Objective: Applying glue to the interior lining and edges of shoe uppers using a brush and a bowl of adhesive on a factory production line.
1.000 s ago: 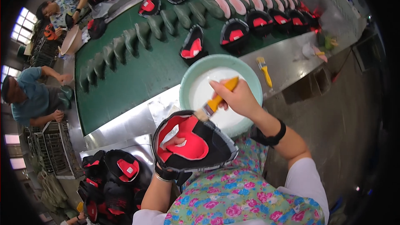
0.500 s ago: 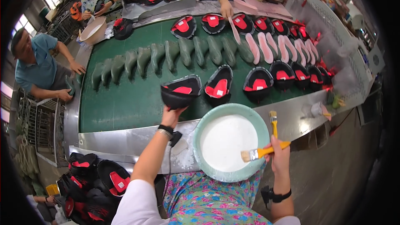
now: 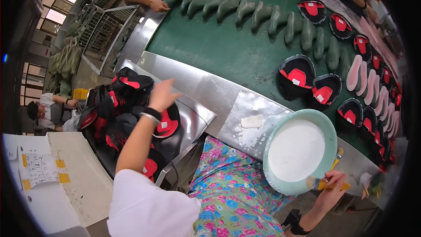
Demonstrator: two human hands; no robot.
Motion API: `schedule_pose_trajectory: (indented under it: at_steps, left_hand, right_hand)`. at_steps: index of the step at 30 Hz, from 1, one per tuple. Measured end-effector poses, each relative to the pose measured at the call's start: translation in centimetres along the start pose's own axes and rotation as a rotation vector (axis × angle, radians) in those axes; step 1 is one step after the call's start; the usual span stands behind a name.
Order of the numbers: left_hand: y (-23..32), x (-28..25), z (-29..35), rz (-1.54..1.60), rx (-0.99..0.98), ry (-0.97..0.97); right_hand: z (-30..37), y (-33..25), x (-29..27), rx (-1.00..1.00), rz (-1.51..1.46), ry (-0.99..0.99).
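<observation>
My left hand (image 3: 162, 95) is over a pile of black shoe uppers with red linings, its fingers apart and slightly blurred; nothing shows in it. Just below it lies one shoe upper (image 3: 169, 122). My right hand (image 3: 332, 192) grips a yellow-handled paintbrush (image 3: 323, 184), bristles at the near right rim of a pale green basin (image 3: 332, 142). White liquid (image 3: 296, 150) fills much of the basin. A second brush (image 3: 337, 157) lies past the rim, partly hidden. On the green belt, the nearest shoe upper (image 3: 297, 77) stands beside another upper (image 3: 326, 90).
Dark green shoe lasts (image 3: 263, 12) run in a row along the green belt (image 3: 193, 46). Pink insoles (image 3: 354, 73) and more uppers sit at right. A co-worker's hands (image 3: 160, 4) touch the row's far left end. A white scrap (image 3: 251, 121) lies on the metal edge.
My view has turned left. My left hand has let go of the shoe upper, now standing on the belt, and moved left to the pile. My right hand still holds the paintbrush.
</observation>
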State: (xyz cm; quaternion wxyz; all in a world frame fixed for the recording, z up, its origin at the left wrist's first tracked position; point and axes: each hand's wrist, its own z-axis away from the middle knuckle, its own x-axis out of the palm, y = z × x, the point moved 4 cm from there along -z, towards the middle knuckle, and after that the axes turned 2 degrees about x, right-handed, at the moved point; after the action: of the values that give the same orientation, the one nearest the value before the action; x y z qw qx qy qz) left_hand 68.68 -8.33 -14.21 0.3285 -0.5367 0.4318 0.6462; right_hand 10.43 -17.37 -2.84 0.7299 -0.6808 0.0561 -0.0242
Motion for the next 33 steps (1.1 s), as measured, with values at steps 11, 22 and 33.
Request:
schedule_pose_trajectory:
  at_steps: [11,22,33]
  left_hand:
    - [1.9,-3.5,3.8,0.382,-0.069,0.138]
    - [18.6,-7.6,3.0,1.805,-0.191,-0.594]
    - [21.4,-2.9,11.5,1.066,0.317,-0.388]
  right_hand:
    - [3.9,-0.7,9.4,-0.075,0.161,-0.585]
    - [7.6,-2.7,17.4,-1.125,0.745,-0.777]
    - [8.3,-2.4,13.8,-0.625,0.448,-1.118]
